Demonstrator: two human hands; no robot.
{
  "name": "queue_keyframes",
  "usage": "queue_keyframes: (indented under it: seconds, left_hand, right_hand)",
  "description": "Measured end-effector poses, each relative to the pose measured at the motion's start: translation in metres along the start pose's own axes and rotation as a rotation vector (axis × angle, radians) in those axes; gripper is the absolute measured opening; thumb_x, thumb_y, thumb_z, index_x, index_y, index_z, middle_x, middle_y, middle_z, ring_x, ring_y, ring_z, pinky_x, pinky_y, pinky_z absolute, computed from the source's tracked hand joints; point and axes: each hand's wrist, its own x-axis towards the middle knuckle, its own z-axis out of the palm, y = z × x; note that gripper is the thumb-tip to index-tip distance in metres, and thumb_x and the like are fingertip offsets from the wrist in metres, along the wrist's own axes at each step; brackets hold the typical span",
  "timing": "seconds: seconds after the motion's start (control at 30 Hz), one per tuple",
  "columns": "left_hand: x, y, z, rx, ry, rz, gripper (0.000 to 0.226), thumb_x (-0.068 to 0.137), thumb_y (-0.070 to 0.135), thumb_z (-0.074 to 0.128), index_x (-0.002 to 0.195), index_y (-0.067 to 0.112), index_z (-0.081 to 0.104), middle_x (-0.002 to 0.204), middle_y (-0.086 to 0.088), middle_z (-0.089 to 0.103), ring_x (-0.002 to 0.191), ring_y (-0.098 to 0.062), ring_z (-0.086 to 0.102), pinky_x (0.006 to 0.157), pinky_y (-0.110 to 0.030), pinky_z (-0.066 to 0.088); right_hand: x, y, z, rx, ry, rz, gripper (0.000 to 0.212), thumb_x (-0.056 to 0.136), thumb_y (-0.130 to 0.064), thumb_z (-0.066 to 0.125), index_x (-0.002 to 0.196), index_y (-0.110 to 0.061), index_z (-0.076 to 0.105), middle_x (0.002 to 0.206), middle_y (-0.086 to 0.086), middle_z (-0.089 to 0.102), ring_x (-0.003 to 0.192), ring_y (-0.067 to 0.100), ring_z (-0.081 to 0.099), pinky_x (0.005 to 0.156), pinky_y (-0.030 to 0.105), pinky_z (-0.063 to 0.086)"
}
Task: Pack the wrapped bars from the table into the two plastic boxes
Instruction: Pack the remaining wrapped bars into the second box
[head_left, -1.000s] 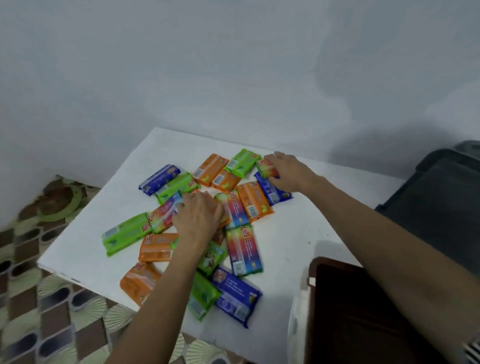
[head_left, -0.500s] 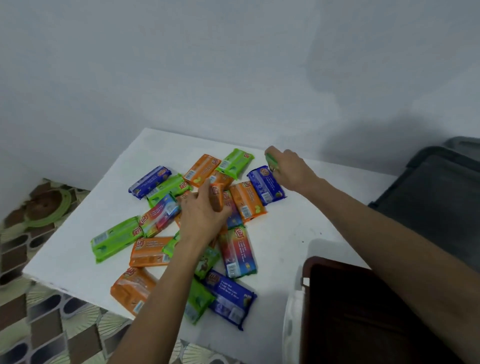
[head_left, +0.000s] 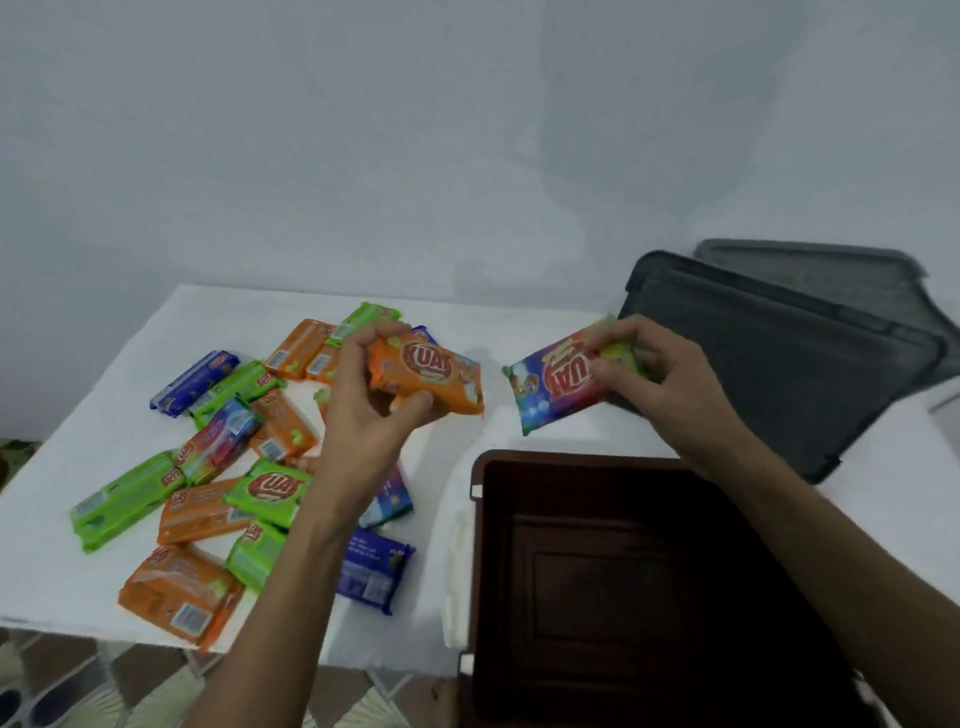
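The person is lifting one wrapped bar in each hand above the white counter (head_left: 234, 312), apparently so that two can go across in a single trip. The left hand (head_left: 363, 410) is curling its fingers (head_left: 363, 338) over the top edge of an orange bar (head_left: 431, 379) while the thumb is pressing up from below, so the bar is being pinched flat, label facing the camera, clear of the pile. The right hand (head_left: 660, 379) is gripping a rainbow-wrapped bar (head_left: 556, 384) by its far end, fingers bent round it. A scrap of yellow-green wrapper is showing beneath those fingers, and I cannot tell whether it is a second bar. This bar is hanging between the two boxes, just beside the near corner of the grey box (head_left: 779, 364) and above the far rim of the brown box (head_left: 571, 457), which is standing open and looking empty right in front of the person. A grey lid (head_left: 810, 265) is lying behind the grey box, leaving it open too. Many loose bars (head_left: 270, 488), green, orange, blue and rainbow, are lying scattered and overlapping on the counter's left half, so the packing is seemingly only beginning. Either hand is probably heading for a box, and the end grip should be letting each bar drop in flat.
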Motion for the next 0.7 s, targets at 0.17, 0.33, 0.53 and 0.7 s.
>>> queue_keyframes:
  seconds: [0.17, 0.33, 0.53, 0.7]
  left_hand:
    - [-0.025, -0.016, 0.026, -0.171, -0.028, -0.161, 0.061, 0.070, -0.009, 0.052, 0.120, 0.024, 0.057, 0.113, -0.013, 0.062, 0.100, -0.026, 0.067, 0.077, -0.044, 0.059]
    - [-0.039, -0.029, 0.044, -0.191, -0.033, -0.252, 0.057, 0.077, -0.014, 0.050, 0.116, 0.027, 0.060, 0.113, -0.005, 0.062, 0.103, -0.023, 0.066, 0.076, -0.042, 0.061]
    - [-0.040, -0.027, 0.047, -0.207, -0.017, -0.290, 0.060, 0.086, -0.023, 0.040, 0.124, 0.021, 0.055, 0.115, -0.003, 0.059, 0.103, -0.017, 0.067, 0.080, -0.045, 0.060]
    - [-0.041, -0.028, 0.045, -0.210, -0.029, -0.297, 0.059, 0.088, -0.021, 0.042, 0.122, 0.026, 0.055, 0.120, -0.004, 0.056, 0.113, -0.023, 0.063, 0.078, -0.040, 0.061]
  right_hand:
    - [-0.069, 0.009, -0.022, 0.218, -0.054, 0.217, 0.034, 0.089, 0.009, 0.057, 0.106, -0.019, 0.066, 0.112, 0.009, 0.066, 0.099, 0.029, 0.070, 0.063, 0.038, 0.060]
    - [-0.103, 0.032, -0.017, 0.566, -0.158, 0.491, 0.043, 0.078, 0.011, 0.061, 0.113, -0.014, 0.063, 0.112, 0.020, 0.063, 0.092, 0.032, 0.068, 0.067, 0.042, 0.061]
    - [-0.116, 0.050, -0.008, 0.743, -0.118, 0.526, 0.038, 0.071, 0.002, 0.065, 0.106, -0.013, 0.061, 0.108, 0.020, 0.065, 0.089, 0.027, 0.068, 0.068, 0.032, 0.057]
    - [-0.122, 0.045, -0.004, 0.662, -0.257, 0.539, 0.045, 0.073, 0.006, 0.066, 0.113, -0.014, 0.065, 0.120, 0.020, 0.060, 0.095, 0.024, 0.068, 0.073, 0.032, 0.057]
